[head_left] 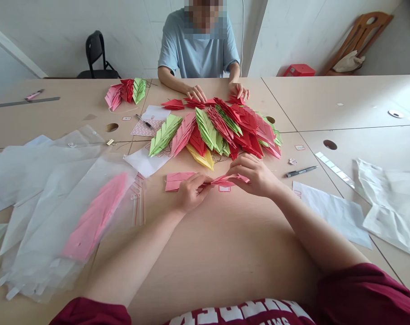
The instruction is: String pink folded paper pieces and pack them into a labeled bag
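Across the pale table (208, 262), the left hand (191, 193) and right hand (254, 176) pinched a folded pink paper piece (227, 179) closed, its folds needing a firm hold.

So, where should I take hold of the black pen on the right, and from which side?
Pinch the pen around its middle, coming from above: it lies flat and slanted on the table, with nothing on top of it, and the right hand is close by on its left.
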The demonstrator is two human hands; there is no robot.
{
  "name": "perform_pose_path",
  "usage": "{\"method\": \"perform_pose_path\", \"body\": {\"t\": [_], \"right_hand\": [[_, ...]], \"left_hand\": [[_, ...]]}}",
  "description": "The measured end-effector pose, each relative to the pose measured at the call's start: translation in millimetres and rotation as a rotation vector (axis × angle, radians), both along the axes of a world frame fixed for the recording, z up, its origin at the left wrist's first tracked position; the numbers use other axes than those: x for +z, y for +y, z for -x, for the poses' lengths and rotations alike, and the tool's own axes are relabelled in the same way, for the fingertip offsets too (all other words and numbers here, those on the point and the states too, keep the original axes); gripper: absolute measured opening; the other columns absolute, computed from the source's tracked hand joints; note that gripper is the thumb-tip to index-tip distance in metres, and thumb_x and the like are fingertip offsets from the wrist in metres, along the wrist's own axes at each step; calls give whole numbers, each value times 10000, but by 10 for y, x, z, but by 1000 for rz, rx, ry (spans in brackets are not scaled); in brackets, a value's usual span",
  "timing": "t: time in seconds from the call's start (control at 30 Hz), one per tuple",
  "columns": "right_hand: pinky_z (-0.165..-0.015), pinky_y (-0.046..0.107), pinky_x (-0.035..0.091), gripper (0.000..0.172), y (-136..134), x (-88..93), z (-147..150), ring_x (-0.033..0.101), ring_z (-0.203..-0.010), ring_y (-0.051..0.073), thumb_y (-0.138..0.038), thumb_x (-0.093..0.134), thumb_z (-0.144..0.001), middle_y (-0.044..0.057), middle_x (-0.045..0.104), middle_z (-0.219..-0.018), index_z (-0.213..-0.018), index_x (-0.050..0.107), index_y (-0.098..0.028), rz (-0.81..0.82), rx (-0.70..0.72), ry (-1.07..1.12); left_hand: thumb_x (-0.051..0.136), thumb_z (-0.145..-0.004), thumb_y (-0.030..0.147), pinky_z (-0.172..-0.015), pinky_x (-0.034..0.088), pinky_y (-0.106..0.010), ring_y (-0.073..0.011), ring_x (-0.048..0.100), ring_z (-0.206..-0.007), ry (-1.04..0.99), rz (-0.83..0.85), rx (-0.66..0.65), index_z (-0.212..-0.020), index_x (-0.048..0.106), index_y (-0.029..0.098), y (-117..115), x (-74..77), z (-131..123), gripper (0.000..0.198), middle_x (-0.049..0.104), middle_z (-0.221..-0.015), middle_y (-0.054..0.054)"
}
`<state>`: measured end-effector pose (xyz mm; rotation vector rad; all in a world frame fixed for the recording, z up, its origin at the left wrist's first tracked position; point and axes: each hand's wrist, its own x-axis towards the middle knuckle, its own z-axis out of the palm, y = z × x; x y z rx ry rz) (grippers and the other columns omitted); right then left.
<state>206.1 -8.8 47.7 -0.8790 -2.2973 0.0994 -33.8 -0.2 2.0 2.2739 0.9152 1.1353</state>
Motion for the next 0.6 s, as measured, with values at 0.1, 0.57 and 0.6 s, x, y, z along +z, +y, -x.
{"method": "perform_pose_path", "body": {"t": [0.1,0.57,0.6], "right_hand": [[-758,337,448,84,-22,-14,56,547,-821,181,-225,557,-908,49,642,-899,-909,640,-216,-11,32,-23],[-749,335,430,97,-78,-63,186,546,-821,186,-185,529,-914,56,647,-878,-940,621,-195,-48,59,-98],[-750,336,429,100,-83,-65,202,544,-824,188,-178,523,-913,57,647,-879,-944,618,-191,-50,68,-103]], "left_hand": [[589,-881,286,-621,507,-219,-131,636,-733,18,18,-16,-939,662,202,-19,-4,-12,125,691,-863,-36],[563,-904,214,-710,519,-225,-123,661,-778,147,-167,-78,-971,620,197,-34,-65,-16,90,698,-885,-11],[553,-909,206,-722,517,-225,-123,663,-785,171,-191,-84,-981,621,201,-37,-68,-13,99,698,-903,-12]]}}
